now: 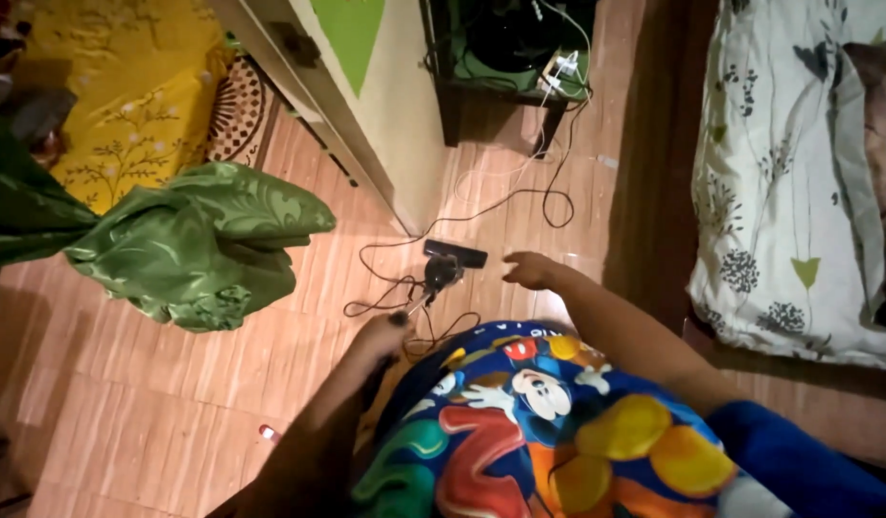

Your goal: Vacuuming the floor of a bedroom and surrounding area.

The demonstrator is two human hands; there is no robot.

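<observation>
My left hand (pixel 379 338) reaches down over the wooden floor with its fingers curled on the end of a thin black cable (pixel 401 317). The cable leads to a small black device (pixel 441 272), which lies beside a black bar-shaped adapter (pixel 455 253). To the right of the adapter, my right hand (pixel 531 270) hovers with fingers apart and holds nothing. A bright cartoon-print fabric (pixel 520 422) bulges between my two arms, close to the camera.
A bunched green satin cloth (pixel 198 245) hangs at the left. Loose black and white cables (pixel 520 187) run across the floor to a dark low table (pixel 501 86). A floral-print mattress (pixel 798 173) lies at the right, a yellow patterned cloth (pixel 127 86) at the top left.
</observation>
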